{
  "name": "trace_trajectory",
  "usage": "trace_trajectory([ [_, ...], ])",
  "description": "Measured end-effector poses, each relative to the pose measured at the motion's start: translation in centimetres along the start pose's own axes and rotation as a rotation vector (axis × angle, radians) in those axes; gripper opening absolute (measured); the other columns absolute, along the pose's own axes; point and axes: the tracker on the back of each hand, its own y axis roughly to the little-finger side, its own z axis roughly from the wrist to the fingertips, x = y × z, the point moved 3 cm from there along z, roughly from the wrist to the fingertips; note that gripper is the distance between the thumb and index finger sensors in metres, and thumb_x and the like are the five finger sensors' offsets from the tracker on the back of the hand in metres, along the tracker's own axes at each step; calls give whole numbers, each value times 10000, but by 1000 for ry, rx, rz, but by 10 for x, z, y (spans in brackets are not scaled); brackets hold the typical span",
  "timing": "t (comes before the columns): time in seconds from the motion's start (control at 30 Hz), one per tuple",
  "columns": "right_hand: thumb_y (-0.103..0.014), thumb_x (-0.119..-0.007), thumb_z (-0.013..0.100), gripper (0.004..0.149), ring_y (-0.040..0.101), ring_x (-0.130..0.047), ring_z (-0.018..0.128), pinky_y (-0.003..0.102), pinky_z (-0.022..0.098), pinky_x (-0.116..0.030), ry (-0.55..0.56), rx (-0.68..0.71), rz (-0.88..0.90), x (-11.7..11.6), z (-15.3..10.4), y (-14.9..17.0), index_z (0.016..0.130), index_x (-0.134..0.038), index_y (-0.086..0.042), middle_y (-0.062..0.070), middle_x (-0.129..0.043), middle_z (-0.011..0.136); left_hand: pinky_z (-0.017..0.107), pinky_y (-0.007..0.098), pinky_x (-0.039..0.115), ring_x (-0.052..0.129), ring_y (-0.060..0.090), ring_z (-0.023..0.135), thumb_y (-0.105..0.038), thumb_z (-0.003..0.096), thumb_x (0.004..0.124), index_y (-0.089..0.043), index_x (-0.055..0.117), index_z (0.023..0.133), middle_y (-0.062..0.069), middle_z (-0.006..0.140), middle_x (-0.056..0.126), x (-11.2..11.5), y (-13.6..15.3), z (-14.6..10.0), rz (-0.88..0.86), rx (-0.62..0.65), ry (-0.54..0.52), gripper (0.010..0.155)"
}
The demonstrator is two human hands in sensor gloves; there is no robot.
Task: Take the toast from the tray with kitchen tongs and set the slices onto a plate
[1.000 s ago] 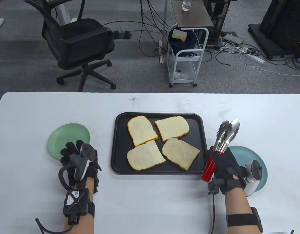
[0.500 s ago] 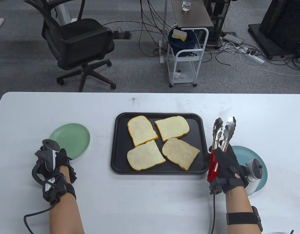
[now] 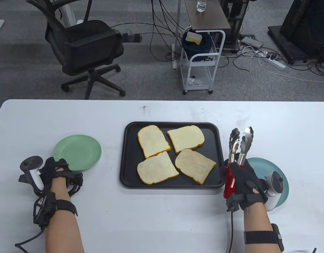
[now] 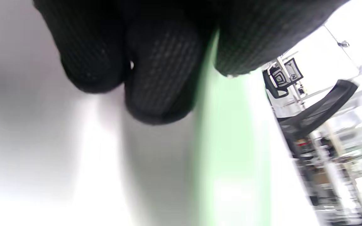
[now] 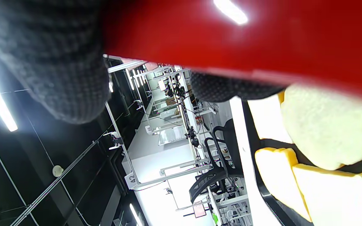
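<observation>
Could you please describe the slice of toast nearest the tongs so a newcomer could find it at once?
Find the black tray mid-table, holding four slices. The one meant lies in its near-right corner, closest to the right hand; it alone sits rotated, corner pointing toward the tongs.

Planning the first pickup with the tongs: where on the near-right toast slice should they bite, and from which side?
Bite the near-right slice at its right corner, coming from the right, where the right hand holds the tongs. That corner points toward the tray edge, away from the other slices. It lies flat, so one tip probably must slide under.
</observation>
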Motion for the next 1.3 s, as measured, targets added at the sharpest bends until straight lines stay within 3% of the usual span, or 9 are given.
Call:
trace_trajectory([
  [0.07,-568,-993,302,1106,362,-967,694,476,493,-908,-18,5,-7,-2,0,-2,1067,-378,-59,260,-674,981,477,441,932,1107,167,437,-371,461,847,-276,578,963,26,797,850,1,-5,-10,-55,43,64,577],
  [0.17,-562,-995,307,1055,368,-962,697,483,501,-902,-18,9,2,-2,0,-1,1058,-428,-85,272,-688,978,508,419,918,1095,142,462,-388,480,808,-323,501,968,85,1021,730,11,-22,-30,-142,153,206,580],
  [0.27,-575,-982,314,1015,382,-966,662,495,470,-898,-10,13,-8,-1,0,0,1050,-461,-109,232,-739,953,502,446,884,1093,209,456,-394,507,772,-341,430,975,41,976,808,30,-46,-66,-266,281,424,583],
  [0.43,-613,-946,338,1001,400,-975,681,515,443,-887,-29,-20,-15,-3,-3,3,1070,-433,-162,172,-737,940,513,416,884,1107,196,504,-451,522,714,-309,319,1000,30,988,765,68,-71,-138,-314,439,676,636],
  [0.67,-667,-900,351,1010,372,-1011,577,506,377,-901,-63,-25,-15,-8,-4,5,1086,-423,-166,230,-715,951,549,402,872,1096,184,563,-491,534,696,-335,282,1018,23,1024,714,122,-59,-203,-392,483,895,656],
  [0.83,-694,-824,397,955,384,-1009,565,507,360,-899,-106,-65,-32,-12,-2,12,1091,-460,-148,202,-730,960,549,413,867,1093,201,561,-497,531,715,-339,304,1024,36,1023,719,147,-35,-212,-373,438,962,660],
  [0.87,-689,-820,398,956,389,-1003,572,513,364,-894,-115,-78,-39,-13,-2,14,1093,-455,-143,264,-721,951,546,417,867,1093,205,555,-500,529,720,-333,311,1025,45,1020,719,147,-32,-211,-369,437,961,665],
  [0.97,-701,-746,437,924,394,-989,583,516,365,-887,-130,-96,-76,-14,-1,18,1101,-438,-137,273,-703,962,538,415,873,1098,205,549,-505,523,727,-340,324,1025,45,1015,732,144,-31,-208,-360,444,950,664],
  [1.3,-627,-725,516,869,458,-929,626,548,384,-852,-88,-219,-235,-14,8,15,1097,-396,-71,314,-633,1001,542,419,869,1096,211,553,-512,522,741,-351,338,1028,47,1017,735,134,-30,-199,-413,421,960,667],
])
